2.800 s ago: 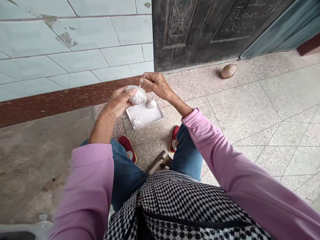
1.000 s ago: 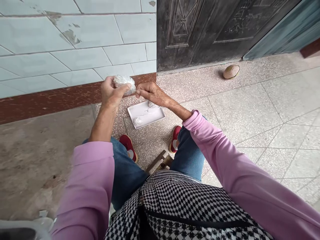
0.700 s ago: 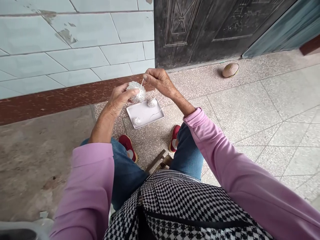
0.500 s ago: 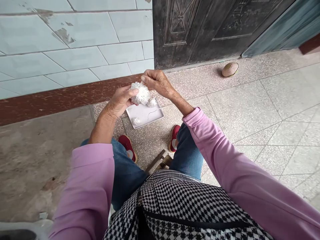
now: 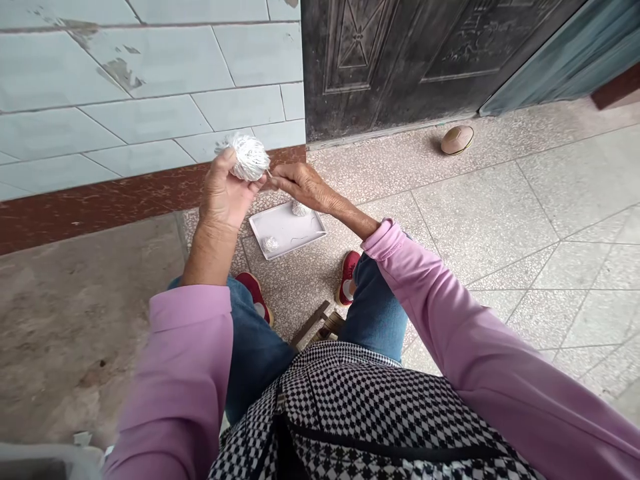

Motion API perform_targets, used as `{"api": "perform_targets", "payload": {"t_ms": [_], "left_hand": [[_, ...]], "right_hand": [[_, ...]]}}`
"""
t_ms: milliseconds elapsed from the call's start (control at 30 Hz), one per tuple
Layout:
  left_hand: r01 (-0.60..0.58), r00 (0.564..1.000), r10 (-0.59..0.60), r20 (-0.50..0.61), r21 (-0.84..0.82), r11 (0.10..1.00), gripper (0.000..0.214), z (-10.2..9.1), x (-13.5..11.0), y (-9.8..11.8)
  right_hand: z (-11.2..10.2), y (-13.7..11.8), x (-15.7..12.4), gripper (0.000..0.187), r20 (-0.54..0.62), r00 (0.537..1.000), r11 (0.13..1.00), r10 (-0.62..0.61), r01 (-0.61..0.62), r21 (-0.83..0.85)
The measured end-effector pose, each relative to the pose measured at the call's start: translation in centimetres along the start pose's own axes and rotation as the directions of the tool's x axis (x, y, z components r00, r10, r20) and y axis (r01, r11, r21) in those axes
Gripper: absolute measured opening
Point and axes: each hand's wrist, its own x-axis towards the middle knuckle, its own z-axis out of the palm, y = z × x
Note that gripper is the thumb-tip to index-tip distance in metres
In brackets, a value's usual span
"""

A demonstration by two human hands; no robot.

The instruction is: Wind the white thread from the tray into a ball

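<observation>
Checkered cloth (image 5: 360,413) fills the lower edge of the view and is cut off there. It hides my lap and most of the wooden stool (image 5: 320,323), of which only one corner shows between my knees. A grey object (image 5: 30,460) at the bottom left corner is cut off and cannot be identified.

My two red shoes (image 5: 346,287) stand on the near side of the white tray (image 5: 290,233), one partly hidden by my left knee. The tray lies flat on the floor. One small white bundle (image 5: 271,244) rests at the tray's near left corner. A second bundle (image 5: 301,209) at its far edge is partly covered by my right hand (image 5: 300,185).

My left hand (image 5: 225,190) is above the tray's left side, its fingers (image 5: 227,160) clenched around the white thread ball (image 5: 249,157). My right fingers (image 5: 277,175) are pinched together just beside the ball. Whether a strand lies between them is too fine to tell.

Beyond the tray are the tiled wall (image 5: 150,113) and a dark door (image 5: 400,60). A round object (image 5: 457,140) lies well apart, to the tray's far right.
</observation>
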Motion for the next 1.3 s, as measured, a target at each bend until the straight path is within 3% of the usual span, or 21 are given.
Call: {"api": "perform_targets", "payload": {"t_ms": [167,267,367,500,633,733,900,967,1167,1300], "left_hand": [[-0.031,0.999,0.033,-0.04,0.044,0.999,0.064,-0.9,0.9,-0.5],[-0.061,0.997,0.069,-0.043,0.17,0.983,0.079,-1.6,1.4,-0.9],[-0.06,0.998,0.059,0.013,0.351,0.934,0.089,-2.0,1.5,-0.9],[0.019,0.992,-0.079,0.101,0.495,0.869,0.079,-1.9,0.5,-0.2],[0.105,0.938,-0.271,0.215,0.57,0.815,0.06,-0.9,-1.2,0.8],[0.142,0.907,-0.329,0.263,0.545,0.827,0.055,0.4,-2.3,1.3],[0.149,0.916,-0.256,0.31,0.33,0.932,0.071,1.9,-3.0,1.9],[0.165,0.919,-0.251,0.303,0.282,0.945,0.076,2.0,-3.0,2.0],[0.141,0.945,-0.218,0.243,0.298,0.944,0.063,1.7,-3.0,1.8],[0.099,0.967,-0.166,0.195,0.311,0.945,0.064,1.4,-2.5,1.6]], "right_hand": [[0.7,-1.3,-1.1,0.042,0.077,0.997,0.997,0.013,-0.007,-0.074],[0.8,-1.6,-1.2,0.042,0.094,0.996,0.999,0.001,0.003,-0.039],[0.1,-1.7,-1.1,0.045,0.035,0.998,0.997,-0.044,0.042,0.06],[-1.9,-1.2,-1.1,0.057,-0.106,0.993,0.986,-0.049,0.065,0.155],[-3.2,-0.2,-1.0,0.065,-0.135,0.991,0.983,0.005,0.02,0.184],[-3.4,0.8,-0.6,0.067,-0.144,0.989,0.973,0.025,0.009,0.23],[-2.6,2.2,0.6,0.056,-0.168,0.986,0.967,0.016,0.027,0.253],[-2.3,2.2,0.9,0.049,-0.144,0.989,0.981,0.024,0.004,0.191],[-1.6,1.5,0.6,0.031,-0.046,0.999,0.998,-0.023,0.02,-0.061],[-1.1,1.8,1.0,0.029,-0.018,0.998,0.975,0.056,-0.058,-0.213]]}}
